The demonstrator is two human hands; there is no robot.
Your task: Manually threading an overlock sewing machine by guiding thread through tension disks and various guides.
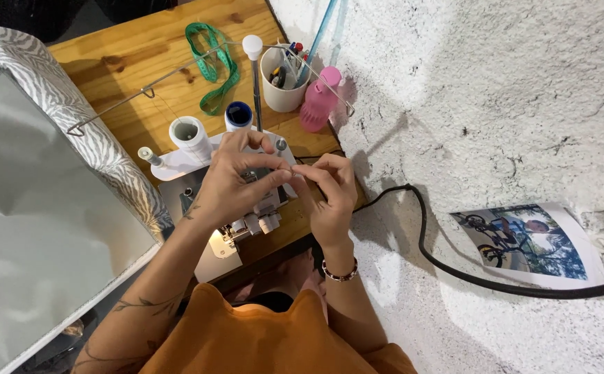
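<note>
Your fingertips meet over the small sewing machine (246, 215), a white and grey overlock type sitting on the wooden table (129, 62) pushed against the rough white plaster wall (489, 104). Your left hand (236, 181) has thumb and forefinger pinched together on something too fine to make out, probably a thread end, and your right hand (329, 190) closes its fingertips right against them, so both pinches touch just above the machine's top. The threading looks only partly done, as a judgement: the white spool (190, 133) and the dark blue spool (238, 114) already stand on their pins behind the machine, yet whatever you hold is not seated anywhere visible. Behind the spools rises a thin metal guide rod (255, 76) with a white cap. Farther back lie a green measuring tape (212, 62), a cream cup (282, 79) of tools and a pink plastic bottle (319, 100). A thick black cable (454, 266) curves along the wall past a printed photograph (523, 242). A grey zebra-patterned cushion (52, 104) borders the table's left.
</note>
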